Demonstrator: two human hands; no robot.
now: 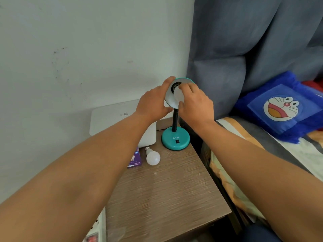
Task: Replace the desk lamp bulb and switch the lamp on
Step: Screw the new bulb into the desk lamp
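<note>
A teal desk lamp stands at the back of a wooden bedside table, with a round base [175,140], a black switch [177,141] on it and a black flexible neck. My left hand [153,102] grips the rim of the lamp shade [170,100], which faces me. My right hand [194,100] has its fingers closed around a white bulb [178,95] sitting at the socket inside the shade. A second white bulb [152,156] lies loose on the table, left of the base.
A purple bulb box [135,158] lies beside the loose bulb. A white flat device [120,117] leans at the wall. The wooden table [166,198] borders a bed with a blue cartoon cushion [283,109] on the right. A grey curtain [244,41] hangs behind.
</note>
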